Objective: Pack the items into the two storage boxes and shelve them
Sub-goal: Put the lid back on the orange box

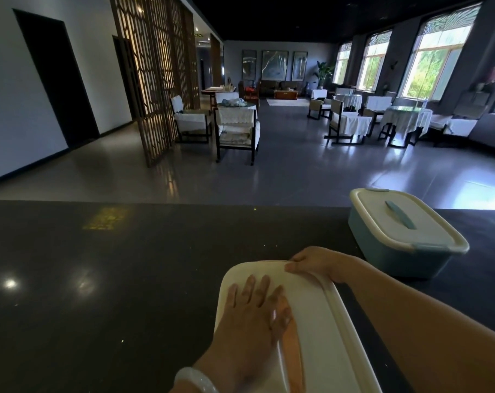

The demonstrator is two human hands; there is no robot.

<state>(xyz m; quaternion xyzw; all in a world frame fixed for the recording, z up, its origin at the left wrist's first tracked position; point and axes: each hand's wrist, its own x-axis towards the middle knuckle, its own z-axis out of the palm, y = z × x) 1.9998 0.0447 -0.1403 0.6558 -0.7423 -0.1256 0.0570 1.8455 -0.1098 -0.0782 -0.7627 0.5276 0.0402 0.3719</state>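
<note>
While the dark counter point(127, 279) carries both boxes, the near box's white lid point(320, 336) lies under the left hand point(252, 313), fingers flat and spread. Right hand point(314, 262) curls over its far rim. Blue storage box point(405, 236), lidded, sits just beyond, right.

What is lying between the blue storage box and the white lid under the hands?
Only the right hand and forearm cross it; otherwise bare dark counter separates blue box from white lid, head view.
</note>
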